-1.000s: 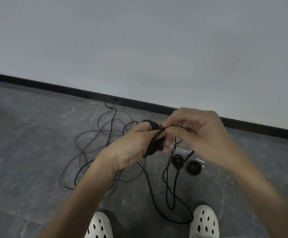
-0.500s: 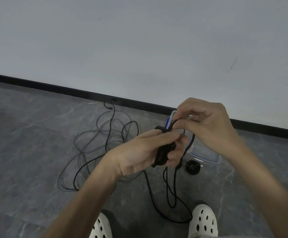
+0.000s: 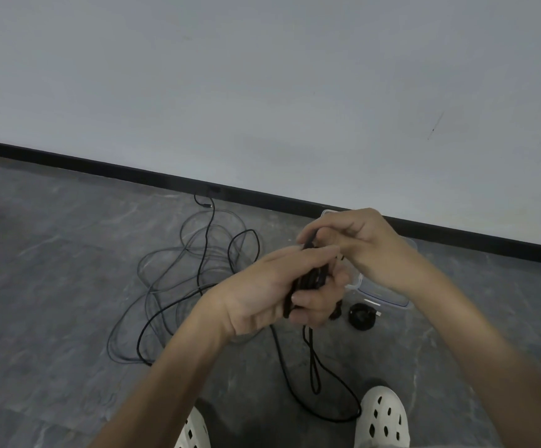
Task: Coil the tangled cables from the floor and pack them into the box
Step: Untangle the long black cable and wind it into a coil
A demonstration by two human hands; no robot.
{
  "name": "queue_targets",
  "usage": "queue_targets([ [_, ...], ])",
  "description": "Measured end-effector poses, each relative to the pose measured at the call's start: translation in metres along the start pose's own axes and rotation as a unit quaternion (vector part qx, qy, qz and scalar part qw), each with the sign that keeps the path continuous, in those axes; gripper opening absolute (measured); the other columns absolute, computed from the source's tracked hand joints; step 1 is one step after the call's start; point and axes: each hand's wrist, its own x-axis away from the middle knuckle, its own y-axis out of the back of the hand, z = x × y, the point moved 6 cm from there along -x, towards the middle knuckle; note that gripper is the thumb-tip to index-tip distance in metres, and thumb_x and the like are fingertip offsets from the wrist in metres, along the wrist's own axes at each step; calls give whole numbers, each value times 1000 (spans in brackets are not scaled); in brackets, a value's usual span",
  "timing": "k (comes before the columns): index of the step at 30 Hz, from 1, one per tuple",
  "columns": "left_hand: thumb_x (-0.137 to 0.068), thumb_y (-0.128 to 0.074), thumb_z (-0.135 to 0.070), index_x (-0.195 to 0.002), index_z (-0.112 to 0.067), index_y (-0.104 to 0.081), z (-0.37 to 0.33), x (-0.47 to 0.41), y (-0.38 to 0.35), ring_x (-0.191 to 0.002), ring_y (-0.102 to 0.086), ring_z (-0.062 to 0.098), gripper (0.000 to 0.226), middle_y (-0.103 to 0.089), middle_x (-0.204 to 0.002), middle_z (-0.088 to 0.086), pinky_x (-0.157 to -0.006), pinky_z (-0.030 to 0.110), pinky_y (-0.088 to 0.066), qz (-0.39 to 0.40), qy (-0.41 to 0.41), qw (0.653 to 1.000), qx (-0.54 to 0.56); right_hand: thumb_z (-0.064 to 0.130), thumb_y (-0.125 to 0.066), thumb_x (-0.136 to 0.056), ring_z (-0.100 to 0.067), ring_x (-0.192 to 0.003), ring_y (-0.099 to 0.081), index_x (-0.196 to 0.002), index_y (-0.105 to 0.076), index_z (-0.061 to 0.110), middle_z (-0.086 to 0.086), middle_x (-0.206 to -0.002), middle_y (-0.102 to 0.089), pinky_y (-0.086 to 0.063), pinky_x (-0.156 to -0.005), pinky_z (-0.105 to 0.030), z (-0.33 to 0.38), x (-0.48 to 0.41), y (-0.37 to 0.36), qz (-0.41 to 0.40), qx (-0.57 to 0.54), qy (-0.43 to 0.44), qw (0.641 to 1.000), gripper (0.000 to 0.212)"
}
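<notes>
No text, label, brand, number or sign can be read anywhere (the clear box (image 3: 387, 294), the black cable (image 3: 304, 282) and the white shoes (image 3: 382, 415) show no legible print at this sharpness).

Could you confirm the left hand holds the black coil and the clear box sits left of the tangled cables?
Not quite: the head view shows the clear box right of the tangled cables; the left hand does hold the black coil.
</notes>
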Motion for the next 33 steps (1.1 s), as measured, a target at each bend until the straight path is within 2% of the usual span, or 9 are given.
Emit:
queue_targets([
  [3,-101,-31,-27,-76,-17,-59,-5,2,3,-39,-37,3,39,-37,-47,-11,-45,15,-36,2,-21,999,31,3,-52,-92,-9,-87,-63,-100,-66,12,6,-85,-68,-51,-83,-27,-8,-3,-8,11,-2,-4,1000,19],
  [7,-101,-36,-25,-74,-20,-61,-8,4,1,-36,-41,-1,38,-43,-46,-14,-41,16,-30,35,-31,997,56,-17,-47,-90,4,-81,-62,-102,-64,4,10,-83,-67,-46,-74,-12,-20,-5,-25,17,3,-29,999,29],
  [11,-101,-36,-27,-77,-19,-63,-6,3,-3,-37,-45,-2,36,-47,-47,-15,-41,13,-34,81,-19,993,77,-8,-48,-94,-1,-83,-65,-105,-66,-5,1,-88,-68,-48,-75,-14,-23,-7,-26,17,-18,-35,999,21],
  [14,-95,-54,-42,-74,-21,-62,-9,3,3,-36,-41,-2,31,-40,-44,-15,-41,19,-24,59,-41,995,72,-16,-48,-91,5,-69,-62,-78,-74,22,12,-69,-66,-46,-66,-10,-28,-9,-30,23,-18,-55,998,48],
  [19,-97,-35,-36,-71,-23,-62,-31,8,22,-35,-38,-3,40,-30,-42,-13,-47,20,-21,-42,-154,982,100,24,-42,-101,-5,-74,-66,-79,-66,29,6,-74,-69,-53,-73,-23,-43,-3,-41,40,54,-123,990,33],
  [22,-100,-36,-33,-75,-21,-57,-48,19,43,-37,-35,0,35,-36,-43,-14,-51,19,-23,-145,-243,953,113,21,-42,-102,-13,-66,-60,-89,-56,15,2,-68,-62,-49,-70,-29,-56,3,-50,91,156,-157,971,21],
  [26,-105,-29,-31,-79,-20,-49,-54,33,66,-40,-32,3,34,-32,-47,-14,-51,17,-31,-280,-307,906,86,19,-43,-102,-2,-63,-59,-106,-59,13,8,-65,-59,-48,-62,-17,-54,5,-62,147,152,-187,959,17],
  [30,-107,-30,-31,-80,-18,-51,-53,37,74,-44,-33,6,36,-33,-50,-11,-52,18,-35,-345,-341,873,53,18,-45,-101,2,-61,-59,-125,-47,17,7,-68,-60,-49,-61,-15,-49,9,-79,178,128,-188,957,24],
  [33,-107,-29,-31,-81,-17,-51,-54,40,75,-45,-33,6,37,-33,-50,-11,-54,20,-33,-365,-352,861,39,16,-47,-100,-2,-57,-57,-118,-48,19,7,-61,-59,-48,-58,-16,-45,11,-80,181,93,-193,960,19],
])
